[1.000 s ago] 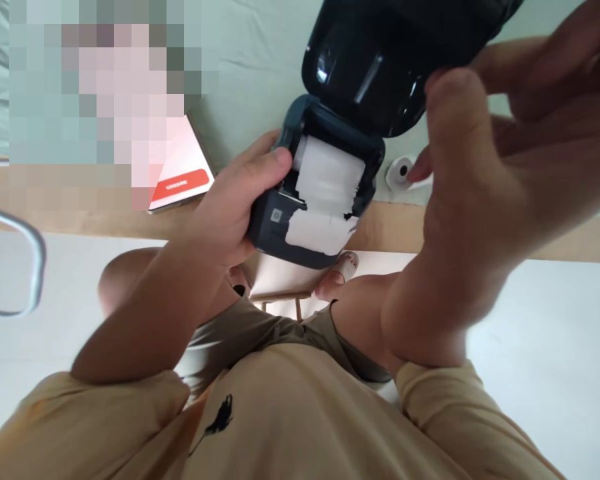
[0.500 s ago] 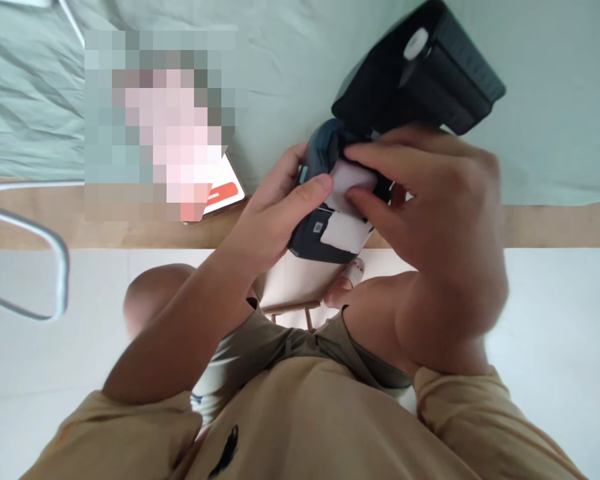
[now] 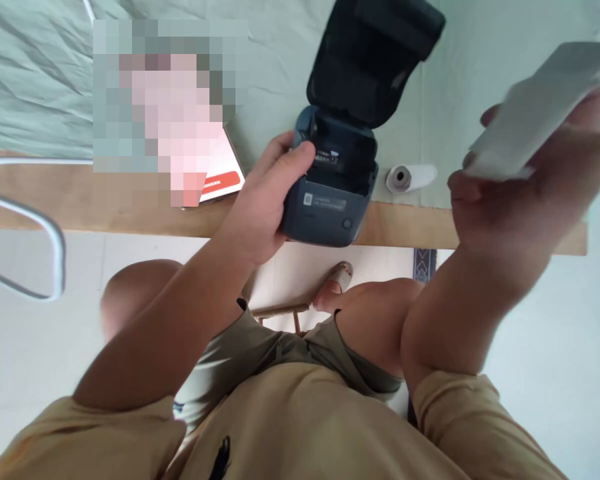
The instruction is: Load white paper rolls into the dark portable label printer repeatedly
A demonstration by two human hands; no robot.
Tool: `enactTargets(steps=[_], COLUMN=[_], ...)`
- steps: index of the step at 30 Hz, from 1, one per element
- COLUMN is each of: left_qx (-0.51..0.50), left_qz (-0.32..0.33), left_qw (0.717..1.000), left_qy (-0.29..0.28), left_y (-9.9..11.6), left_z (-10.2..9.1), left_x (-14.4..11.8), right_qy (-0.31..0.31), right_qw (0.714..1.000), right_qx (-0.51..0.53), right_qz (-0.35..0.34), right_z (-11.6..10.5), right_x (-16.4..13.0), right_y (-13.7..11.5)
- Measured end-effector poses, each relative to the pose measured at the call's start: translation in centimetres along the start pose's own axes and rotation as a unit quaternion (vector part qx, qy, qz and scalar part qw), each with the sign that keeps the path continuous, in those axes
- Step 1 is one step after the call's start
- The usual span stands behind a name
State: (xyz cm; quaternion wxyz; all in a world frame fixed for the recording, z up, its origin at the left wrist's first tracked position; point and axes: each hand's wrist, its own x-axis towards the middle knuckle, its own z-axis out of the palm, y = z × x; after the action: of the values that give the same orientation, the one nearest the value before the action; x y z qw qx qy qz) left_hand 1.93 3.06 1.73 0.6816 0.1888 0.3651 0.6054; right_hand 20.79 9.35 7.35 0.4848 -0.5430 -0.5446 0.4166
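The person's left hand grips the side of a small dark label printer, thumb laid over its top corner and fingers wrapped round the body. The printer sits at the front edge of the wooden table, partly overhanging it, and its lid stands flung back and upright over the pale green cloth. The paper bay under the lid shows dark inside.

The right hand is raised well off to the side, away from the printer, fingers pinched on a white paper roll that is blurred and tilted upward. A second, smaller paper roll lies on its side on the cloth, just beside the printer's right flank and not touching it.

To the left of the printer, a white card with a red band rests on the table. A curved metal chair rail shows at the far left.
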Motion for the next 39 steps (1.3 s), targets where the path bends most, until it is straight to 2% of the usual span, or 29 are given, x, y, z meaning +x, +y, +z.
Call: enactTargets(steps=[2, 4, 8, 10, 12, 14, 16, 20, 21, 25, 27, 31, 32, 33, 35, 37, 38, 39], left_qx=[-0.004, -0.007, -0.007, -0.005, -0.008, -0.009, -0.007, -0.023, -0.028, -0.029, -0.027, -0.015, -0.014, -0.015, -0.025, -0.032, -0.034, -0.035], left_qz=[0.004, 0.008, 0.011, 0.016, 0.023, 0.027, 0.031, 0.048, 0.049, 0.043, 0.039, 0.043, 0.043, 0.046, 0.052, 0.053, 0.055, 0.059], left_qw=[1.000, 1.000, 1.000, 1.000, 1.000, 1.000, 0.999, 0.998, 0.998, 0.999, 0.999, 0.997, 0.997, 0.997, 0.998, 0.998, 0.998, 0.998], left_qy=[-0.002, -0.004, 0.003, 0.000, 0.001, 0.010, 0.023, 0.024, 0.019, 0.004, 0.008, 0.059, 0.068, 0.067, 0.039, 0.007, 0.003, 0.005], left_y=[0.0, 0.1, -0.1, -0.1, -0.2, -0.2, -0.1, -0.1, -0.1, -0.1, 0.0, -0.1, -0.1, -0.1, -0.2, -0.2, -0.2, -0.2], left_z=[-0.1, -0.1, 0.1, 0.2, 0.4, 0.7, 0.8, 1.0, 1.0, 0.8, 1.0, 1.7, 1.8, 1.8, 1.6, 1.3, 1.2, 1.2], left_x=[0.1, 0.2, 0.4, 0.4, 0.4, 0.3, 0.3, 0.3, 0.4, 0.6, 0.6, 0.5, 0.4, 0.4, 0.2, 0.2, 0.1, 0.1], right_qy=[0.010, 0.021, 0.068, 0.092, 0.100, 0.087, 0.072, 0.086, 0.072, -0.080, -0.125, -0.103, -0.089, -0.074, -0.046, -0.053, -0.080, -0.117], right_qw=[0.999, 0.998, 0.997, 0.985, 0.955, 0.926, 0.917, 0.884, 0.876, 0.839, 0.817, 0.804, 0.810, 0.830, 0.906, 0.975, 0.989, 0.990], right_qx=[0.016, 0.011, -0.030, -0.114, -0.236, -0.333, -0.365, -0.414, -0.426, -0.487, -0.519, -0.551, -0.543, -0.513, -0.373, -0.187, -0.116, -0.076], right_qz=[0.049, 0.055, -0.020, -0.092, -0.148, -0.158, -0.144, -0.200, -0.214, -0.230, -0.217, -0.198, -0.203, -0.206, -0.195, -0.110, -0.044, 0.022], right_z=[-1.5, -2.8, -4.5, -5.3, -6.2, -7.0, -7.5, -7.0, -6.6, -4.1, -3.1, -2.4, -2.4, -2.4, -2.3, -2.1, -2.0, -1.8], right_x=[1.0, 1.7, 2.7, 3.4, 4.0, 4.2, 3.9, 2.1, 1.6, 0.3, 0.0, -0.3, -0.3, -0.3, -0.3, -0.2, -0.2, -0.1], right_y=[1.3, 2.6, 5.2, 6.4, 7.6, 8.6, 9.0, 7.6, 7.0, 5.6, 5.3, 5.4, 5.5, 5.6, 5.6, 5.4, 5.1, 4.7])
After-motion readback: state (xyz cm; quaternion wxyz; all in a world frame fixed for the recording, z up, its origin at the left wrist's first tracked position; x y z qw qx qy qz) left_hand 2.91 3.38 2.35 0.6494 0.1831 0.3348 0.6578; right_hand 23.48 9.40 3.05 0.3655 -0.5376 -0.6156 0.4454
